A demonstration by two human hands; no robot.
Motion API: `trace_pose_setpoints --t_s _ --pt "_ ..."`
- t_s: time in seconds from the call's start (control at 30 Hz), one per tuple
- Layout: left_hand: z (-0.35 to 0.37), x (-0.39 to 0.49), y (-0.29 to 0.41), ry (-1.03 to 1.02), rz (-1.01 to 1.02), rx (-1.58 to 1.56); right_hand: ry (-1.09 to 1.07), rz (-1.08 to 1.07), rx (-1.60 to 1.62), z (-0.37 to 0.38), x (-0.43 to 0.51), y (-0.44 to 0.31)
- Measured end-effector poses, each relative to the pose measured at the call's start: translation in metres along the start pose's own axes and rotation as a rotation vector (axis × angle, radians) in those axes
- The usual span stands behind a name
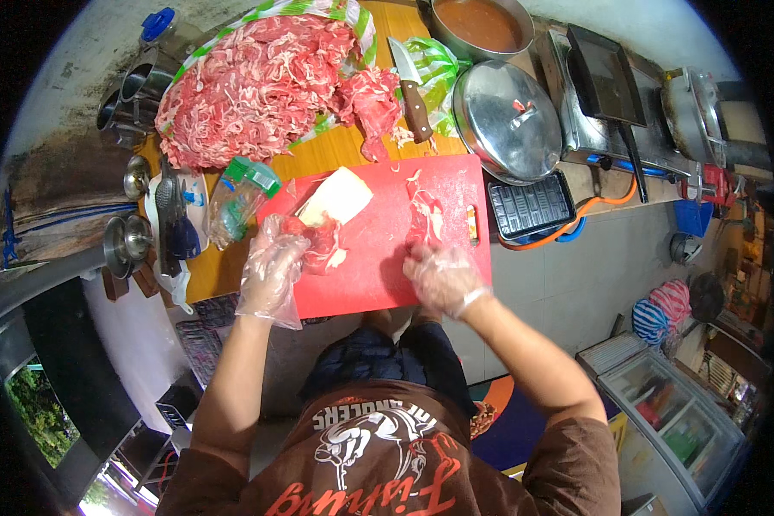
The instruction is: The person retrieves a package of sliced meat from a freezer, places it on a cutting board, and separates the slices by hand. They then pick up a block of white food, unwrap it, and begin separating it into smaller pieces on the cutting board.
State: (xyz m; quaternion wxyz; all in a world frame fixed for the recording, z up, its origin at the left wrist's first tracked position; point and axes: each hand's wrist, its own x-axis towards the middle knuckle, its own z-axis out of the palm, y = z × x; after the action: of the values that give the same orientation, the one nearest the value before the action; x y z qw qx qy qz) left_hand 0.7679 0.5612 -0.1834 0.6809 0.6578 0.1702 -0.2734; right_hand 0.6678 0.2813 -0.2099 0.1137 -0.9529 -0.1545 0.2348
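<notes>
Both hands wear clear plastic gloves over a red cutting board [374, 277]. My left hand [271, 267] is at the board's left side, its fingers closed on a thin slice of raw meat [324, 248]. Just beyond that slice lies a stack of pale, cream-coloured sheets [338, 195]; its material is unclear. My right hand [446, 278] pinches the near end of a long, fatty strip of raw meat [424, 209] lying on the board's right part. Its fingertips are slightly blurred. Behind the board, a large heap of sliced raw meat [258, 84] spreads on a green-and-white plastic bag.
A kitchen knife [415, 106] with a wooden handle lies beyond the board. To the right are a lidded metal pot [508, 119], a black plastic tray [532, 203], a gas stove [567, 129] and its orange hose [596, 201]. A plastic bottle [238, 203] and utensils [168, 213] lie left.
</notes>
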Motion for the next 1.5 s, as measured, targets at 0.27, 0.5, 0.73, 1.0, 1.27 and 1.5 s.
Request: trace_pose_setpoints --t_s 0.27,0.5,0.73,1.0,1.27,1.5 --pt "0.028 -0.017 0.038 -0.178 -0.085 -0.278 0.220 0.359 2.103 -0.007 0.005 -0.076" --pt "0.034 -0.035 0.050 -0.232 0.115 -0.068 0.503 0.051 2.552 -0.039 0.025 -0.058" --pt "0.032 -0.038 0.045 -0.171 0.170 -0.150 0.506 0.269 2.062 -0.075 -0.003 -0.043" --pt "0.039 -0.029 0.043 -0.364 0.251 -0.293 0.474 0.043 1.874 -0.110 -0.020 -0.044" --pt "0.048 -0.010 -0.036 -0.171 0.150 -0.339 0.473 0.113 1.354 -0.081 0.014 -0.001" --pt "0.084 -0.011 -0.102 0.007 0.001 -0.340 0.139 -0.038 1.005 -0.041 0.058 0.051"
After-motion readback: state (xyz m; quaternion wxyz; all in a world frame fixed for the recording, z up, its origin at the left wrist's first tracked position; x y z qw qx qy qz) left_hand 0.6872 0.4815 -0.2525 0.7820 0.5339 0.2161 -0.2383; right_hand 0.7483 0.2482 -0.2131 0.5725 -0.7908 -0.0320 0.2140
